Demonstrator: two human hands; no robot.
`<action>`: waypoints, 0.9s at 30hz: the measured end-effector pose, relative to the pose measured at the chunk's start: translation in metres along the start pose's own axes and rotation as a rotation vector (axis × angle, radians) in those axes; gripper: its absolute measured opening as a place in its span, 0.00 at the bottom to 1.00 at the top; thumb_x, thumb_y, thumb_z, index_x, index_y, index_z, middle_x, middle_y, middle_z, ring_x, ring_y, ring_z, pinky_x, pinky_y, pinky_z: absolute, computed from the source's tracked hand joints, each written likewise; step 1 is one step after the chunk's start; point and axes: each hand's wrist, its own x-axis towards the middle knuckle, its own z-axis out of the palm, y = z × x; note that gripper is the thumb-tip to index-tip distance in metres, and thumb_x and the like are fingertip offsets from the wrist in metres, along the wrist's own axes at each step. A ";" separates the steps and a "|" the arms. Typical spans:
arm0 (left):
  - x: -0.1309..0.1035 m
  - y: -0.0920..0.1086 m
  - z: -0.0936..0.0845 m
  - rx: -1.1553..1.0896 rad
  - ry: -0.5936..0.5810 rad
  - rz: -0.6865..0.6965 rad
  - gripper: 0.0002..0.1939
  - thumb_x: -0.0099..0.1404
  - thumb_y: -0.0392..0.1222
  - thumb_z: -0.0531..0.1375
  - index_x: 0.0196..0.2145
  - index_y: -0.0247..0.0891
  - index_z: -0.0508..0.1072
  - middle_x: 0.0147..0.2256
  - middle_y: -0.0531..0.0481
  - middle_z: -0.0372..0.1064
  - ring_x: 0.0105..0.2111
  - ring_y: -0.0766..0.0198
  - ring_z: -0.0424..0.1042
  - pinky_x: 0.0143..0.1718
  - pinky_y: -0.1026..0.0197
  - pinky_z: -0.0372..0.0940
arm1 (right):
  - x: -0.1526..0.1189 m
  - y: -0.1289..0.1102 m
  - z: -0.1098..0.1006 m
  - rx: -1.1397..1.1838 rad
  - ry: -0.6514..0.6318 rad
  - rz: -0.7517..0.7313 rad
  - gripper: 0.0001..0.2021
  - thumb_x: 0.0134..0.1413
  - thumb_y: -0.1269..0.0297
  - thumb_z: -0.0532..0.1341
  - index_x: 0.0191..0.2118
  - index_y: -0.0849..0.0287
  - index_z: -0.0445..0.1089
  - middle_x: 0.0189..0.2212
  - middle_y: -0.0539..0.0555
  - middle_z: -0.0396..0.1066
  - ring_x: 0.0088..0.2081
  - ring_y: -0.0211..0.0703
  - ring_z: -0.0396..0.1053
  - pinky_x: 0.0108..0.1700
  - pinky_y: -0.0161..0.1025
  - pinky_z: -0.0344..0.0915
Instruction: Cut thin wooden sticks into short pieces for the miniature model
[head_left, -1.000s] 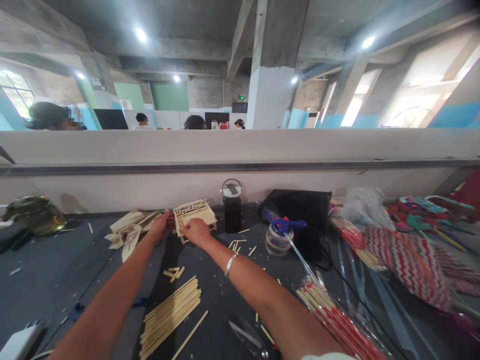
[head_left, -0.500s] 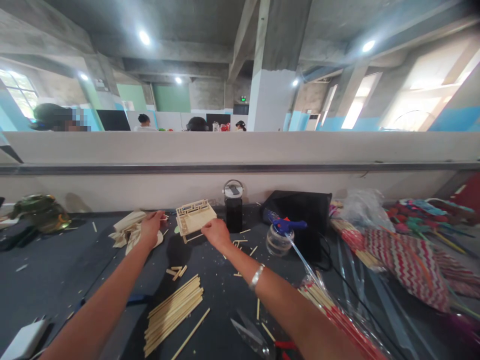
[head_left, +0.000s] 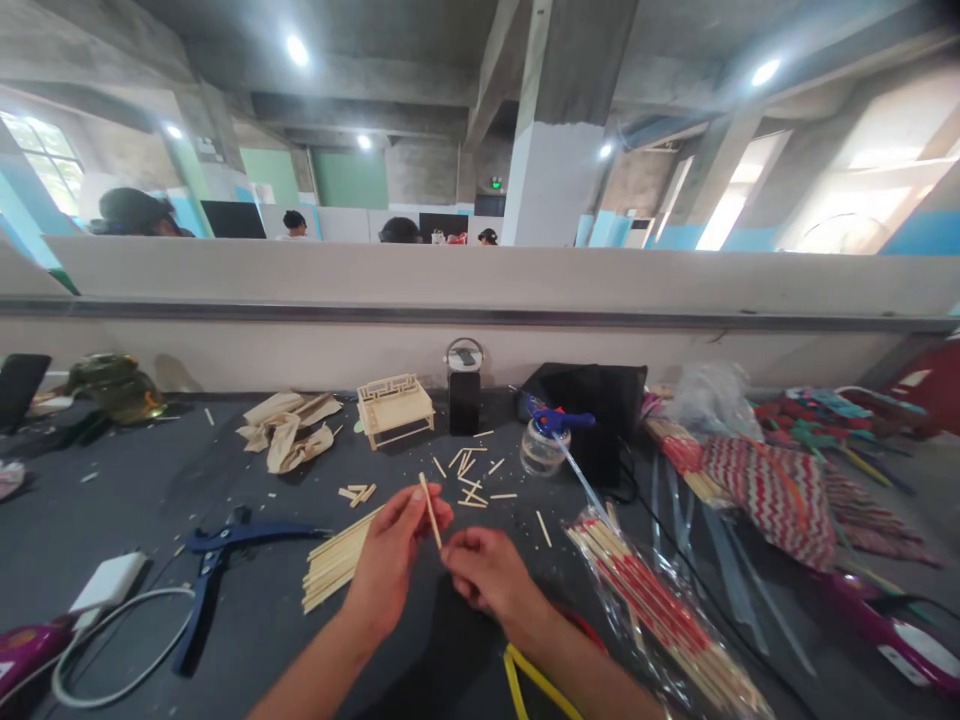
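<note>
A thin wooden stick is pinched upright and slightly tilted between the thumb and fingers of my left hand. My right hand is closed at the stick's lower end, its fingertips curled against it. Beneath and beside my left hand lies a bundle of similar sticks, partly covered by it. Beyond my hands, a miniature wooden bench with a lattice back stands on its legs. Short cut stick pieces are scattered between it and my right hand.
At left lie blue pliers, a white charger and crumpled cloth or paper. A phone stands behind. To the right are a blue glue gun on a jar and bagged sticks. Yellow handles show below my right wrist.
Both hands have come back toward me from the far side of the table. The right has let go of the miniature bench, and a stick is now held between the hands.
</note>
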 end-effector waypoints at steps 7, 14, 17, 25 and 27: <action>-0.038 -0.022 0.006 0.099 -0.121 -0.105 0.14 0.55 0.55 0.62 0.28 0.41 0.75 0.17 0.58 0.49 0.15 0.73 0.46 0.18 0.63 0.39 | -0.066 0.048 -0.042 -1.048 0.391 -0.383 0.07 0.48 0.65 0.59 0.36 0.51 0.71 0.35 0.56 0.72 0.39 0.50 0.69 0.43 0.45 0.64; -0.053 -0.040 0.005 0.159 -0.131 -0.109 0.18 0.54 0.59 0.62 0.32 0.41 0.75 0.17 0.59 0.47 0.15 0.73 0.44 0.17 0.65 0.38 | -0.094 0.065 -0.070 -1.220 0.243 -0.292 0.26 0.47 0.67 0.60 0.56 0.51 0.63 0.47 0.59 0.69 0.49 0.53 0.67 0.53 0.47 0.63; -0.051 -0.034 0.005 0.092 -0.129 -0.129 0.16 0.58 0.54 0.60 0.35 0.38 0.73 0.18 0.60 0.48 0.16 0.74 0.43 0.17 0.67 0.39 | -0.089 0.056 -0.067 -1.198 0.204 -0.215 0.29 0.45 0.71 0.59 0.57 0.61 0.61 0.46 0.63 0.69 0.49 0.54 0.67 0.52 0.48 0.62; -0.033 -0.004 -0.030 0.074 -0.084 -0.084 0.11 0.59 0.46 0.61 0.35 0.35 0.69 0.22 0.58 0.59 0.16 0.76 0.54 0.16 0.70 0.48 | -0.084 0.050 -0.082 -0.463 0.147 -0.133 0.27 0.43 0.62 0.64 0.50 0.58 0.57 0.28 0.47 0.67 0.26 0.38 0.67 0.29 0.36 0.66; -0.028 0.004 -0.042 0.097 -0.054 -0.096 0.12 0.58 0.46 0.62 0.35 0.34 0.69 0.25 0.54 0.65 0.19 0.73 0.61 0.19 0.69 0.56 | -0.086 0.045 -0.084 -0.337 0.113 -0.133 0.25 0.45 0.55 0.63 0.49 0.57 0.58 0.26 0.46 0.66 0.21 0.35 0.64 0.23 0.33 0.62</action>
